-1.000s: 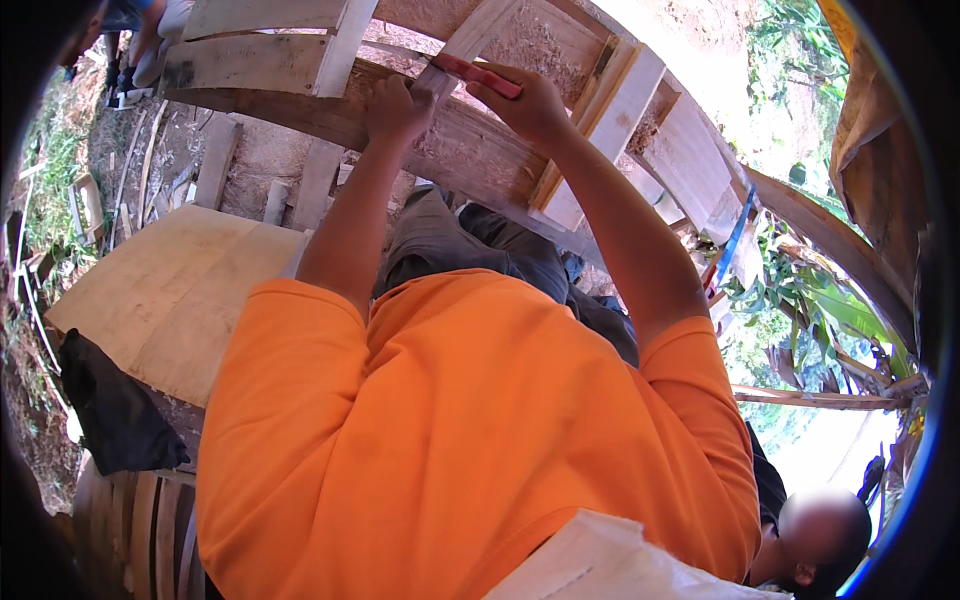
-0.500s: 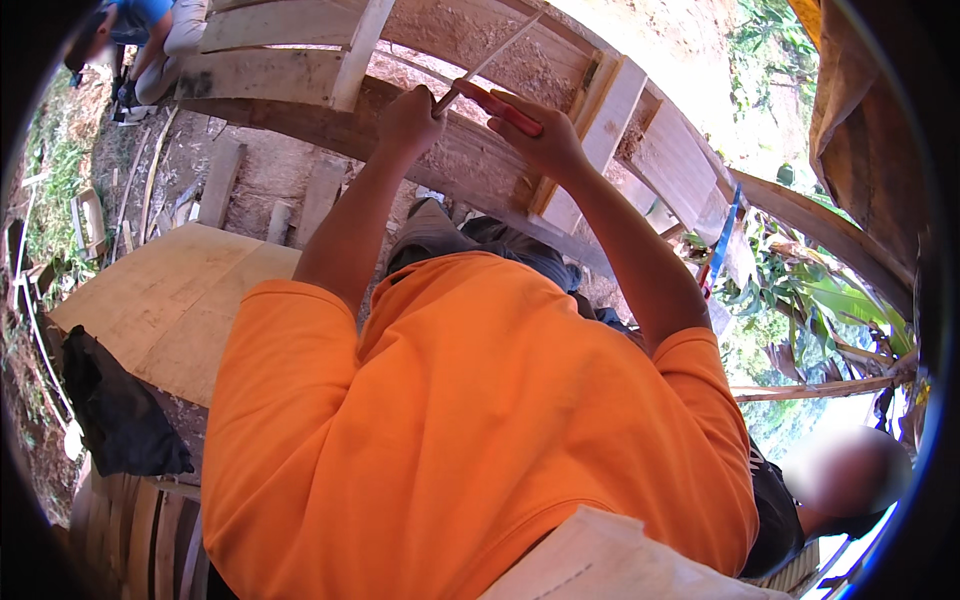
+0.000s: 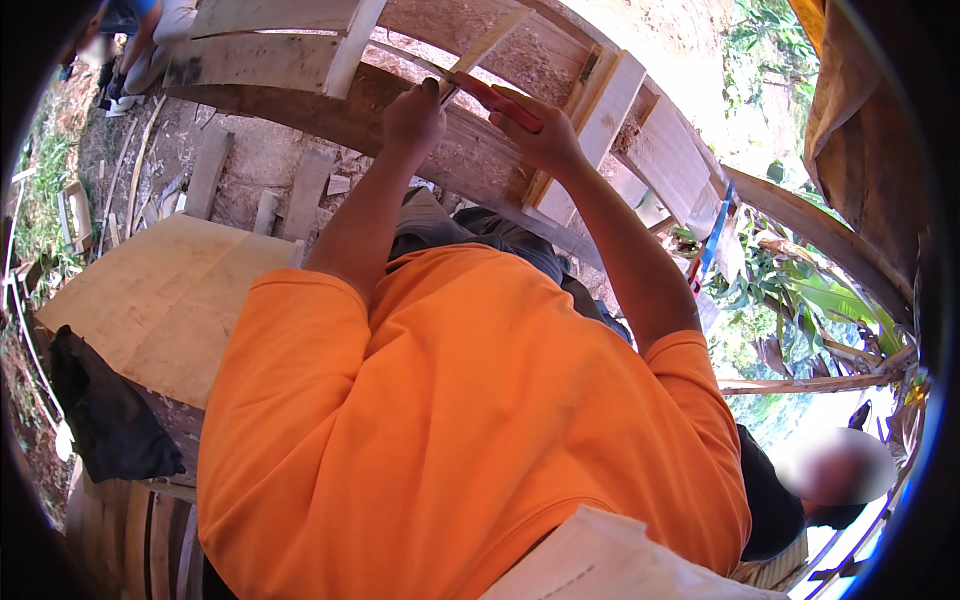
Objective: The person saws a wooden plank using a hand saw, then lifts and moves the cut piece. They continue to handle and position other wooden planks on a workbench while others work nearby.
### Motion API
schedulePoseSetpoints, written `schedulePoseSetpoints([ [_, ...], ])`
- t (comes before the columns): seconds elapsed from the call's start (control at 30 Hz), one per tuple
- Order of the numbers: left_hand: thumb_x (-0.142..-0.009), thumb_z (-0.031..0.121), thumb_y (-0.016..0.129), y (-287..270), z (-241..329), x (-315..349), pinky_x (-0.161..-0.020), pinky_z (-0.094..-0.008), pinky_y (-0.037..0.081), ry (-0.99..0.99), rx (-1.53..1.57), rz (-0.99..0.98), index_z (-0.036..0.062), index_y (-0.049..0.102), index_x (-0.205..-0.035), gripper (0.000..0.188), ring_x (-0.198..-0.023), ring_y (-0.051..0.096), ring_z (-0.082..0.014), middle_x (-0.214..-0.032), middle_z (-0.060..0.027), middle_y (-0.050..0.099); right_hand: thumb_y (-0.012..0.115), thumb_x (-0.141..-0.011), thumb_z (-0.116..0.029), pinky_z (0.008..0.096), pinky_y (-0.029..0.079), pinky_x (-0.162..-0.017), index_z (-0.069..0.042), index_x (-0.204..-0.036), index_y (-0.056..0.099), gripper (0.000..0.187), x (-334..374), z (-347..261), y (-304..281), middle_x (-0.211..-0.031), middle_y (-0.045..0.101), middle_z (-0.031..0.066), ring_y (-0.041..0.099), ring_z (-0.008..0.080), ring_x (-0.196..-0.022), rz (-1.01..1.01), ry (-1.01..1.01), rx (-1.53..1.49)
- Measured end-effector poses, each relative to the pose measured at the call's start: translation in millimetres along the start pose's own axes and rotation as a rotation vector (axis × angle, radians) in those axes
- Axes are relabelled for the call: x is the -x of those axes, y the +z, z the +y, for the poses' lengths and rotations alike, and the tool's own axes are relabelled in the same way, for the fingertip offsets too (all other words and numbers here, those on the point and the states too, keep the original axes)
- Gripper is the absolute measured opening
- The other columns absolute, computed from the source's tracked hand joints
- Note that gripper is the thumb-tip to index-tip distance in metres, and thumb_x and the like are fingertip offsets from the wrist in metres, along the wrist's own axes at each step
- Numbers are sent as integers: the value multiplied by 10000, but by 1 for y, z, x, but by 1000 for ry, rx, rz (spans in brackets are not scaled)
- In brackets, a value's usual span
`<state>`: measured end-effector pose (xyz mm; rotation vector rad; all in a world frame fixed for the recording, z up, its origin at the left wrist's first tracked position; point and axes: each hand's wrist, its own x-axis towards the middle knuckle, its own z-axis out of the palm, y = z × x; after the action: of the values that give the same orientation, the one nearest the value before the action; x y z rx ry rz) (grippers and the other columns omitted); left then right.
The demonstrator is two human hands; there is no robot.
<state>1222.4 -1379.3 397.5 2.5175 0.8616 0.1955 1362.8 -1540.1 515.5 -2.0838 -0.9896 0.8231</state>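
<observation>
My left hand [image 3: 414,118] is closed around the near end of a narrow wooden strip [image 3: 492,42], which points away from me and slightly right over the wooden frame. My right hand [image 3: 543,138] grips a red-handled tool [image 3: 497,101], its fingers wrapped round the handle. From the handle a thin, dark, blade-like part [image 3: 408,56] reaches left past the strip, close to my left fingers. It is seen nearly edge-on, so the tool's exact kind is unclear. Where blade and strip meet is partly hidden by my left hand.
A long frame of wooden boards [image 3: 330,110] curves across in front of me. Left stands a plywood-topped surface [image 3: 170,300] with black cloth [image 3: 105,410] at its edge. One person [image 3: 145,40] crouches far left; another [image 3: 775,500] is behind right. A blue-and-red tool [image 3: 715,240] leans at the right.
The strip has turned and shows a broader face now. The red handle and blade lie slightly lower-left against it. My left hand stays closed on it, and the view has shifted a little.
</observation>
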Motion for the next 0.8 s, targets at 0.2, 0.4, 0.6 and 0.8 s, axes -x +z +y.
schedulePoseSetpoints([
  [0.2, -841, 208, 707, 12, 5, -1, -722, -482, 594, -17, -12, -27, 52, 589, -1070, 301, -861, 715, -373, -893, -157, 703, 765, -931, -371, 305, 514, -809, -110, -1316, 688, 471, -4, 8, -1, -962, 743, 75, 655, 136, -870, 8, -48, 11],
  [0.4, -831, 343, 765, 36, -10, 2, -756, -498, 584, 88, 147, 148, 55, 597, -1034, 390, -889, 702, -377, -933, -162, 704, 737, -935, -306, 342, 523, -899, -169, -1355, 663, 448, 5, 17, 2, -1080, 749, 134, 700, 202, -1003, -45, 66, 7],
  [0.6, -822, 397, 774, 40, -6, 2, -742, -508, 584, -68, 112, 155, 58, 605, -1040, 438, -894, 685, -389, -976, -172, 654, 758, -943, -301, 288, 513, -832, -102, -1329, 674, 442, 3, 12, 3, -1000, 739, 66, 647, 119, -909, -44, -35, 38],
  [0.8, -834, 398, 758, 30, -1, 4, -716, -538, 564, -98, -48, 159, 52, 568, -1032, 442, -957, 658, -381, -1027, -172, 600, 760, -941, -250, 284, 524, -829, -99, -1339, 665, 436, -9, 9, 6, -987, 744, 74, 657, 121, -900, 5, -126, 38],
])
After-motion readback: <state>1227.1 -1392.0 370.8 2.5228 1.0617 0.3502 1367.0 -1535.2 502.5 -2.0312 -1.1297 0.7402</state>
